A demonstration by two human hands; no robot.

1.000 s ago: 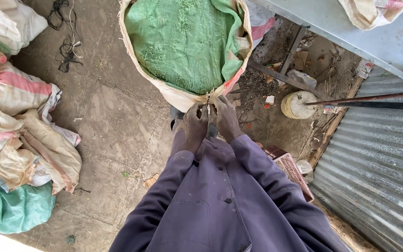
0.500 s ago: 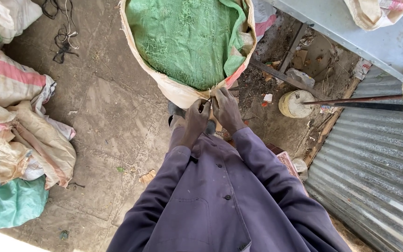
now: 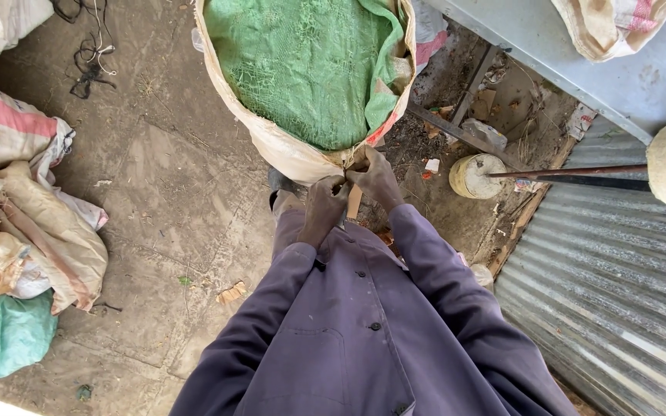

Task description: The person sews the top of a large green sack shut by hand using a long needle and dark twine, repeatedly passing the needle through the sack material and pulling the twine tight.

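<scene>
**Both hands up at the sack's rim**

Higher and further forward than a second ago, our two hands now sit right at the near edge of the big sack (image 3: 287,150), and the view has swung a little to the left.

From the head camera, we look straight down. Our left hand (image 3: 324,209) has its grip closed on the pale woven rim, knuckles toward us. Our right hand (image 3: 377,179) is pinched tight on the same stretch of rim, just beside the left, the two almost touching. A flat brownish strip (image 3: 354,202) hangs between them; we cannot tell which hand holds it.

That sack stands on the dirt floor (image 3: 163,192) just ahead of us, stuffed with green netting (image 3: 310,69). Bundled sacks (image 3: 17,208) lie well off to our left. Corrugated metal sheet (image 3: 610,285) runs along our right, and a round pale weight on a rod (image 3: 475,176) sits near the sack.
</scene>
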